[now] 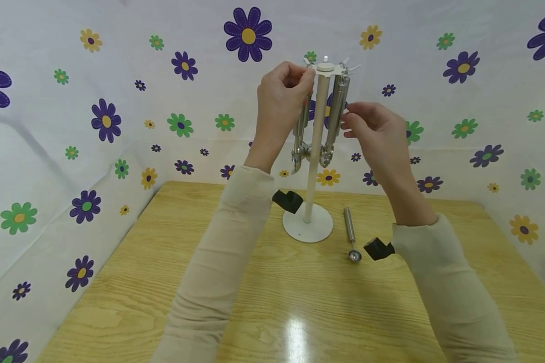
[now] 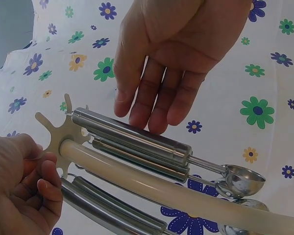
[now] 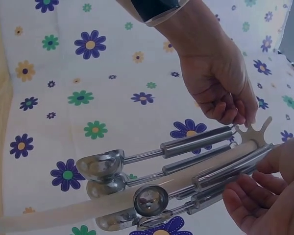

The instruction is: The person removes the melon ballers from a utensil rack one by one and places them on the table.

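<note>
A white utensil stand [image 1: 316, 151] stands upright, with several shiny metal scoops [image 2: 132, 137] hanging by their handles from its hooked top disc [image 2: 63, 134]. At the left of that disc, my left hand [image 1: 281, 96] pinches the rim between thumb and finger. My right hand [image 1: 381, 136] is beside the hanging scoops on the right, its fingers loosely bent along a steel handle [image 3: 230, 169]. Whether the fingertips touch this handle I cannot tell. The bowls of the scoops [image 3: 102, 165] point down near the middle of the pole.
Another metal scoop [image 1: 350, 232] lies on the wooden table [image 1: 131, 287], right of the stand's round white base [image 1: 295, 232]. Flower-patterned white cloth [image 1: 200, 101] encloses the table at the back and sides. Black wrist cameras [image 1: 288, 200] sit at both sleeves.
</note>
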`<state>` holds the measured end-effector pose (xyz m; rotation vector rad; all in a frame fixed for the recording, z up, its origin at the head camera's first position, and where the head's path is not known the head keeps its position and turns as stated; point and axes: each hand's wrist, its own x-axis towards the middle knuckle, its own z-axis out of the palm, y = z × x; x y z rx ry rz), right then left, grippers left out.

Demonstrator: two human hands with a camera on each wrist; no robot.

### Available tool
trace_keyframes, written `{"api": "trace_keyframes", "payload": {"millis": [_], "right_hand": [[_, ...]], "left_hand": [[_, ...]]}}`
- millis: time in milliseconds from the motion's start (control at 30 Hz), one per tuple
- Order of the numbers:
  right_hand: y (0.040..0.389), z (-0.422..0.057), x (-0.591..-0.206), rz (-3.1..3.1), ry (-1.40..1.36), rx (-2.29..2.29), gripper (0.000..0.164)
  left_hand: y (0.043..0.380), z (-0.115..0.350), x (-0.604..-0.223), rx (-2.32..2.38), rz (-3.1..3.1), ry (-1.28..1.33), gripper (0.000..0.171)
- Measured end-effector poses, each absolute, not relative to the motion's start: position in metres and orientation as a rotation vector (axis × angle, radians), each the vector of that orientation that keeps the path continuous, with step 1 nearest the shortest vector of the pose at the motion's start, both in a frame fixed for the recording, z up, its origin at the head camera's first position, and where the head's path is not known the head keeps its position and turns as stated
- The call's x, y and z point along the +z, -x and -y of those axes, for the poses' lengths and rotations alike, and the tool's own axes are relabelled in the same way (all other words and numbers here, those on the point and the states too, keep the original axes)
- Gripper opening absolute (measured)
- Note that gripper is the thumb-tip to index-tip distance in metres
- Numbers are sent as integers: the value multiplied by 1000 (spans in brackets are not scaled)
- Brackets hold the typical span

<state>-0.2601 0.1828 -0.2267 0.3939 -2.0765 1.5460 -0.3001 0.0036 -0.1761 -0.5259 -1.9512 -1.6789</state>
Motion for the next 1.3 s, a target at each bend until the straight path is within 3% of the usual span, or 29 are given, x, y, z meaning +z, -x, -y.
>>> {"api": "trace_keyframes", "payload": {"millis": [300,733,1300], "right_hand": [[266,-176,-231,2018,-442,1582,29],[267,-164,-234,2026,-531,1751,37],[248,-189,-216,2206,-564,1773,40]], "left_hand": [[300,-3,-177,-1689,1952,531,16],[301,-3,-176,-1696,1944,546,16],[301,-3,-176,-1705,1932,545,15]]}}
